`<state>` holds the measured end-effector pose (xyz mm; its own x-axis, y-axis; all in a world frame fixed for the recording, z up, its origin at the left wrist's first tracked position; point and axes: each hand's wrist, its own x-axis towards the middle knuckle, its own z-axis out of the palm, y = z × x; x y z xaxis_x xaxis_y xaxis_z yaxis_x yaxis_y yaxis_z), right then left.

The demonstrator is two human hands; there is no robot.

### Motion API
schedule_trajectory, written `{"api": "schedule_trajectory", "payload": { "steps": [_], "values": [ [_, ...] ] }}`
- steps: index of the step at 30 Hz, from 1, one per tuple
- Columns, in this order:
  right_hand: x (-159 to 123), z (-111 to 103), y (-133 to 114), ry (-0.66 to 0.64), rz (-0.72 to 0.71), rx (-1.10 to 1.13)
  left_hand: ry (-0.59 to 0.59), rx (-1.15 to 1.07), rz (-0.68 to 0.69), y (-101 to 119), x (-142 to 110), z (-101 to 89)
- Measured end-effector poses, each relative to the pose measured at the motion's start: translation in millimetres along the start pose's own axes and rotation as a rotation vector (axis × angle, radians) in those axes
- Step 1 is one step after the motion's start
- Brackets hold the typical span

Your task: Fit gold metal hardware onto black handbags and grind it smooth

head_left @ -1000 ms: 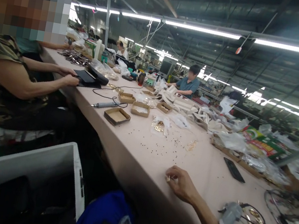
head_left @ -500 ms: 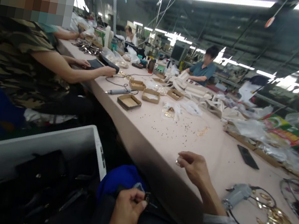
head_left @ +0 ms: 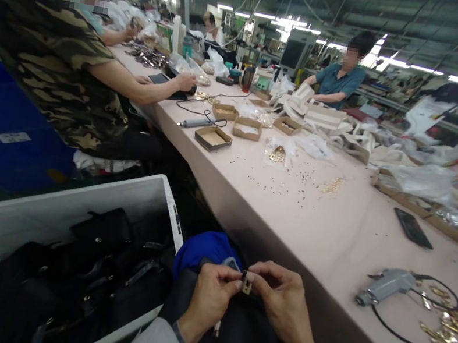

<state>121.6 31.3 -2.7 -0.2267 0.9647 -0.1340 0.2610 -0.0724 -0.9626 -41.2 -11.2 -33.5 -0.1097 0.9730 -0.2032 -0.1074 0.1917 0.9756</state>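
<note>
Table's near edge cuts diagonally past the worker's R forearm; a wide strip of pale tabletop shows btwn that edge and scattered dark bits. Driver, gray w/ black cord, lies nr the edge on the R, gold parts just beyond it; phone lies farther back. Gap btwn bin and table is narrow, w/ blue cloth in it.

Bin, white and open-topped, holds a heap of black bags w/ gold fittings. On the table, the nearest small box shows its bare bottom; the one behind has whitish stuff in it, too small to ID. Clear bag close by holds gold pcs. Shallow carton at R is piled w/ plastic bags. Co-worker in camo sits at L.

Clip, small and gold, is up off the table, btwn the two hands, over dark material. L hand pinches its near side, thumb to forefinger; R hand pinches the other, remaining fingers curled. One pc or two joined: can't tell.
</note>
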Motion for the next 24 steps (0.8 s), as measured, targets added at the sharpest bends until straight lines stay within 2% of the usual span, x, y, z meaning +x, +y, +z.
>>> {"api": "schedule_trajectory", "payload": {
  "steps": [8,15,21,24],
  "values": [
    [-9,20,4,0.099,-0.143,-0.079,0.001,-0.013,0.04,-13,3,-3.6],
    [-9,26,12,0.147,-0.281,-0.155,-0.021,0.012,0.061,-16,1,-8.1],
    [-10,29,18,0.217,-0.278,-0.148,0.009,0.037,0.038,-12,-3,-5.8],
    [-10,26,23,0.22,-0.214,-0.121,0.043,0.022,0.012,-15,-3,-3.6]
  ]
}}
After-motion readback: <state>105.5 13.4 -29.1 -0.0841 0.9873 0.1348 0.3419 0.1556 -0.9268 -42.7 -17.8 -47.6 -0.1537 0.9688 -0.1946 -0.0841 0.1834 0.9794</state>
